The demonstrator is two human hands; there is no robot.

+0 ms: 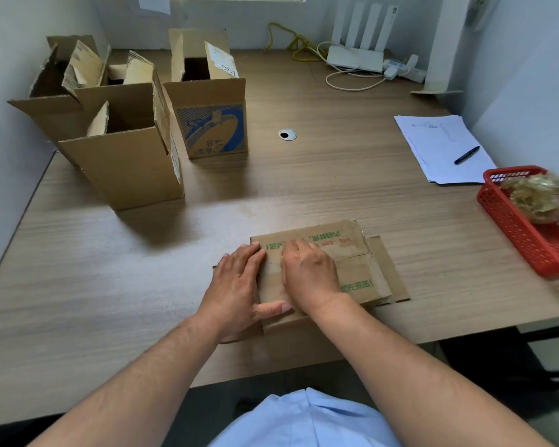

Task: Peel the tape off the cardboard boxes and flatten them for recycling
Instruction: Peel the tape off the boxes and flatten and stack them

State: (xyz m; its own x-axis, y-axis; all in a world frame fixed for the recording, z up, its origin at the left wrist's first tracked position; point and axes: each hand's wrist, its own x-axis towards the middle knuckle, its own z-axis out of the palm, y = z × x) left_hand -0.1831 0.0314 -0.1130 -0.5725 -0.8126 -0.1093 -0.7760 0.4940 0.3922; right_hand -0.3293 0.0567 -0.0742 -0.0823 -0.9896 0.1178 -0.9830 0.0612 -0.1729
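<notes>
The flat box (352, 253) is matt brown cardboard. The table (304, 188) looks like smooth wood. The red basket (513, 227) is plastic.

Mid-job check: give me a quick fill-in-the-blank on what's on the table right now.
1. The left hand and right hand rest on a ___ cardboard box.
2. The peeled tape wad sits in the ___ basket.
3. On the stack of papers lies a ___.
4. The blue-printed box stands ___, top flaps open.
Missing words: flattened; red; pen; upright.
</notes>
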